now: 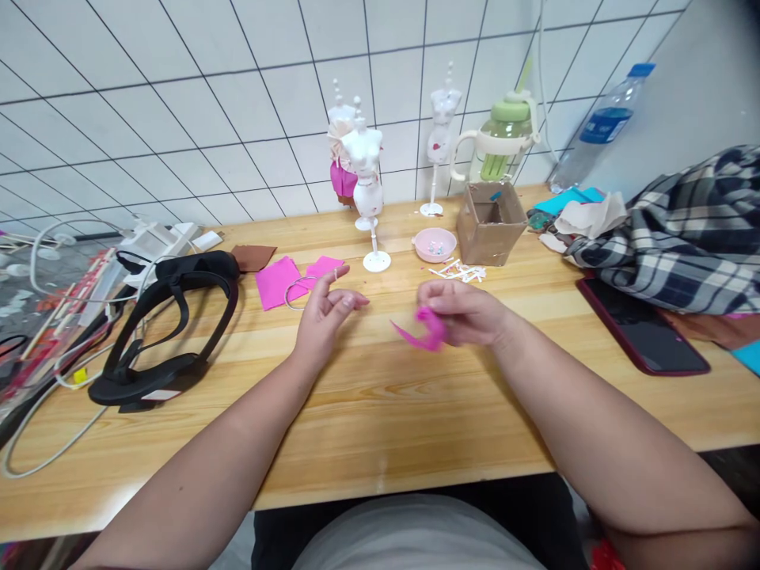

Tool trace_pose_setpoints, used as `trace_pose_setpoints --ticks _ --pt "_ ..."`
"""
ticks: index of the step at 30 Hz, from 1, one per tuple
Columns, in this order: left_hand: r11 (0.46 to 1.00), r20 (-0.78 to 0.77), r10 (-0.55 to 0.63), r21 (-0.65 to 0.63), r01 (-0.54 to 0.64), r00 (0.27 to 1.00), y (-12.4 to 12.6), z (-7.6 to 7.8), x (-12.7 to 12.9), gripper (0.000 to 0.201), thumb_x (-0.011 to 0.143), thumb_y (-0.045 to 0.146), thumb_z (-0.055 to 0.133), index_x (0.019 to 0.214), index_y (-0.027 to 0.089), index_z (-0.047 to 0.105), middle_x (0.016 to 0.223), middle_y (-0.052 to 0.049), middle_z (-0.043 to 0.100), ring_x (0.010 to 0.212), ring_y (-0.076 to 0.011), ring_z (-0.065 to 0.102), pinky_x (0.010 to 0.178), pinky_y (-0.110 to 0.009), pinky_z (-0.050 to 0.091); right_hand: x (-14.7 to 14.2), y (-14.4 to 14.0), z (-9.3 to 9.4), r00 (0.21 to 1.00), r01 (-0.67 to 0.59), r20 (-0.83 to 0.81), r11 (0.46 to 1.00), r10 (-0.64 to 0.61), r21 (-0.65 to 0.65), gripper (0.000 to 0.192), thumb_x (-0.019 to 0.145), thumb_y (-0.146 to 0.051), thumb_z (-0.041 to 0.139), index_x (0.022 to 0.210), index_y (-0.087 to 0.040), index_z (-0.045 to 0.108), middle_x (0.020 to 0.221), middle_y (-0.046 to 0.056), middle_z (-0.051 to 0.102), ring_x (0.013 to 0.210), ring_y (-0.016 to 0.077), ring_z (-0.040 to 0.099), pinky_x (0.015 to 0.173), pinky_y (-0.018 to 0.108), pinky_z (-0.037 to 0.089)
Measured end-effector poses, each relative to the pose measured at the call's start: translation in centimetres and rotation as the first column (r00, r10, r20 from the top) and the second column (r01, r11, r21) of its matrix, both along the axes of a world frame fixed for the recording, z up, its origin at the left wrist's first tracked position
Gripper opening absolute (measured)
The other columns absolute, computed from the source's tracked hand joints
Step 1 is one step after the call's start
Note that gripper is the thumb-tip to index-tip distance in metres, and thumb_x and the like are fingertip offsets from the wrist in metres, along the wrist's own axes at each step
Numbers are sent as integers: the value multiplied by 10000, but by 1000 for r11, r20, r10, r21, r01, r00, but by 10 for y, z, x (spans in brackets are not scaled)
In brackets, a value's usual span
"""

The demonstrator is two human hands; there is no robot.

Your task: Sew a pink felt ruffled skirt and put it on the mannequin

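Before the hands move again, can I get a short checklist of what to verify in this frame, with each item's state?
1. Right hand holds the pink fabric piece: ok, pinched in its grip.
2. Left hand free: ok, fingers spread, holding nothing.
3. Spare pink fabric squares lying flat beside the left hand: ok.
4. White mannequin upright on its stand: ok.
5. Pink bowl contents: cannot tell, too small.
6. Wooden table bare before the hands: ok.

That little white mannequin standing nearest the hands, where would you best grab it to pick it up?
Probably by the thin post under the white mannequin, just above its round base, coming from the front. It stands upright with bare wooden table before it; another mannequin in a pink skirt crowds it behind, and the curved torso looks harder to pinch.
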State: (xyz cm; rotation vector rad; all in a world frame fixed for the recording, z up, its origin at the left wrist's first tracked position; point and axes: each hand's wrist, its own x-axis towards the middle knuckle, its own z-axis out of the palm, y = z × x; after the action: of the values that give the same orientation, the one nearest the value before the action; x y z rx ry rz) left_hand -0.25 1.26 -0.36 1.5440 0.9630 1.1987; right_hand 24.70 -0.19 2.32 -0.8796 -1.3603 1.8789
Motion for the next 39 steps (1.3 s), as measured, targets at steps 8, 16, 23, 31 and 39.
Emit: trace_pose_setpoints --ticks 8,16,23,31,39 --pt "992 -212 95 -57 -110 973 5 -2 1 537 863 462 590 1312 198 461 880 -47 721 980 -221 680 985 -415 459 -4 8 -14 941 107 321 994 -108 21 207 661 -346 741 719 -164 661 542 -30 591 447 71 435 431 194 306" --pt "992 -527 -28 88 87 849 -6 1 13 550 791 376 710 1273 222 497 1014 -65 753 1090 -232 660 1076 -446 377 -36 9 -37 712 43 603 880 -360 474 151 792 -303 662 801 -201 773 691 -3 704 607 116 553 565 233 368" --pt "989 -568 23 136 66 823 -9 6 16 563 782 282 703 1294 217 480 857 -19 766 1001 -224 696 1062 -458 377 -42 3 -30 669 86 564 803 -485 590 109 784 -260 688 786 -187 768 707 6 677 618 111 527 578 229 358" --pt "983 -547 60 177 45 835 -10 6 15 541 796 301 694 1289 220 487 835 -20 757 1009 -230 689 1056 -459 377 -48 -3 -27 691 79 527 777 -494 624 90 794 -241 683 780 -184 750 708 3 667 621 111 528 594 230 369" --pt "991 -490 56 136 12 870 -10 8 8 587 795 264 686 1330 226 446 791 19 731 912 -191 699 1080 -415 382 8 12 -6 279 -140 743 739 -609 659 204 881 -339 571 937 -208 717 968 95 688 935 234 587 752 318 405"
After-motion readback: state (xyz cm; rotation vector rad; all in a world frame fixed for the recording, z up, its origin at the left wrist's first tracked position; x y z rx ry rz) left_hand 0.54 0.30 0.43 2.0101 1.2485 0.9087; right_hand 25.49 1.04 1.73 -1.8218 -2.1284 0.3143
